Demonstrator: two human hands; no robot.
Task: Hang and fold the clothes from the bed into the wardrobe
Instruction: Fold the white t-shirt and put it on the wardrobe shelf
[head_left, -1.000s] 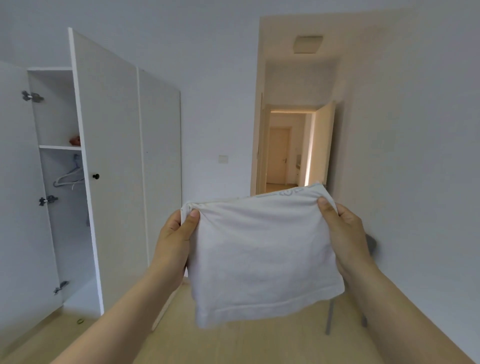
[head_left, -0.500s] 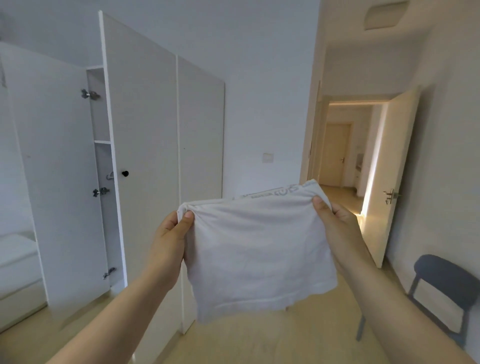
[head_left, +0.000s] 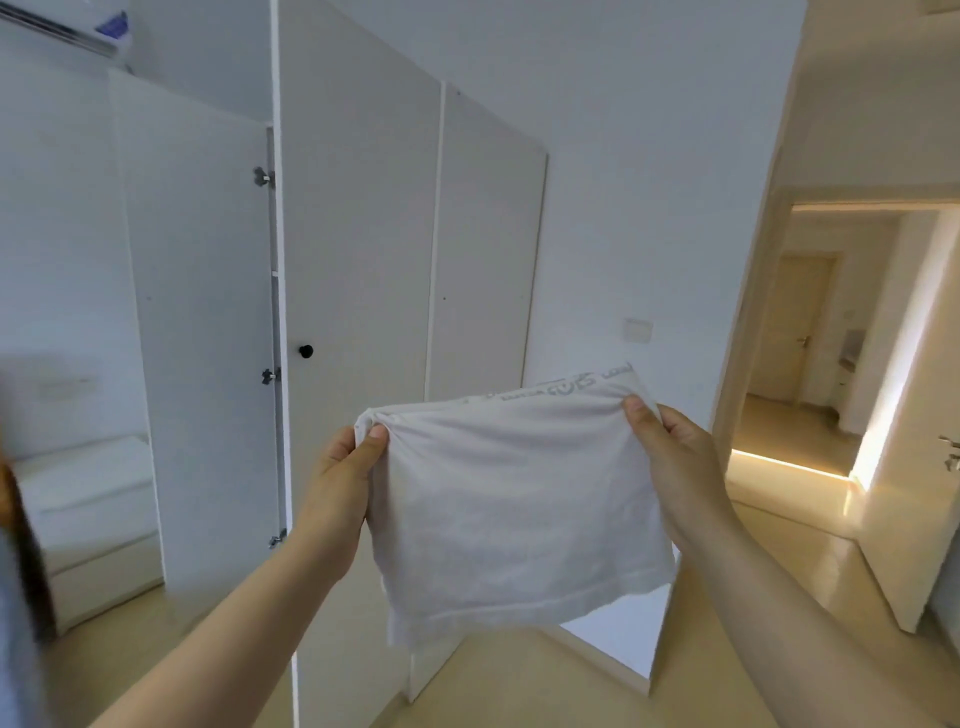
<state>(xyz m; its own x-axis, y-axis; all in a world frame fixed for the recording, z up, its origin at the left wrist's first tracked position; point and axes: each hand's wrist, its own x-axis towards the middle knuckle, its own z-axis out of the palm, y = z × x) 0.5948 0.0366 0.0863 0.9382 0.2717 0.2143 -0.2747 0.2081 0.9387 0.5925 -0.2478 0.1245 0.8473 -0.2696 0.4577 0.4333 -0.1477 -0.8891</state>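
Both hands are up in front of the chest in the head view, each closed in a pinch on one top corner of a folded white garment (head_left: 519, 509): the left hand (head_left: 345, 467) has its thumb on the near face and its fingers behind the bunched left corner, and the right hand (head_left: 675, 467) grips the right corner the same way. The cloth hangs free in the air between them, touching nothing else, with faint grey print along its top edge. The step looks like carrying a folded piece to the wardrobe (head_left: 363, 260), and it would go best if the two corners were kept level and the top edge lightly taut, so the layers do not slide apart; the lower hem already sags unevenly at the left. The shelf space is hidden behind the open door (head_left: 202, 338), edge-on here, so the person will likely need to step left around it. A black knob (head_left: 306, 351) sits on the closed door. To the far left stands a white drawer unit (head_left: 88, 509); to the right a doorway (head_left: 810, 338) opens on a lit hallway. The floor (head_left: 545, 686) is pale wood. The bed is out of view.
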